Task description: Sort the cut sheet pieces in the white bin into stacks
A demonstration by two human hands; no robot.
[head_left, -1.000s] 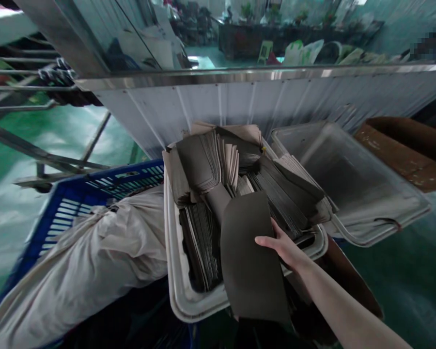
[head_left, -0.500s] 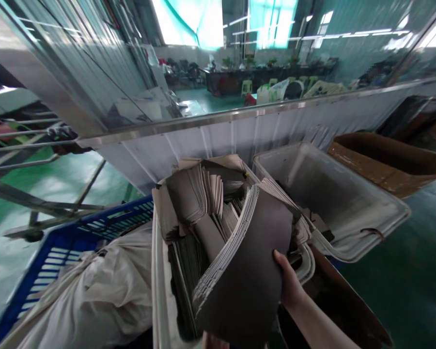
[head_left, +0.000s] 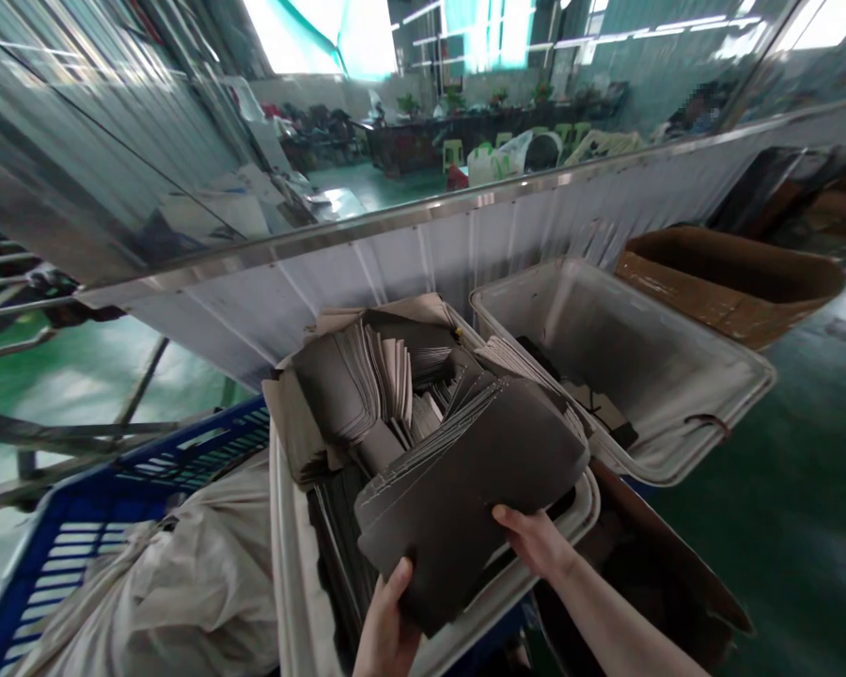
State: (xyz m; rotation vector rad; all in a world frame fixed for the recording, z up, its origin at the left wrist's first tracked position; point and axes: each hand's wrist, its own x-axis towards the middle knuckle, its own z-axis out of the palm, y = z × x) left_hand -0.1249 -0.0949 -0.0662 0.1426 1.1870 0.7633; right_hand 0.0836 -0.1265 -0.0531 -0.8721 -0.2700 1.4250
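A fanned stack of dark grey sheets (head_left: 465,480) is held by both hands over a white bin (head_left: 292,564). At its lower left corner is my left hand (head_left: 389,621), thumb on top and fingers hidden beneath. My right hand (head_left: 536,541) grips the near edge farther right, its thumb also on the top sheet. Under and behind the held stack, the bin is filled with more piles of grey sheets (head_left: 335,381), some upright, others leaning.
A blue crate (head_left: 77,527) with pale cloth (head_left: 204,574) stands at the left. On the right are a translucent bin (head_left: 649,357) with a few pieces inside and a cardboard box (head_left: 733,282). A wall with windows (head_left: 367,230) runs behind.
The held stack has turned flatter, and its sheets lie closer together. My left hand has come into clear view at its lower left corner. The camera view has shifted slightly to the right.
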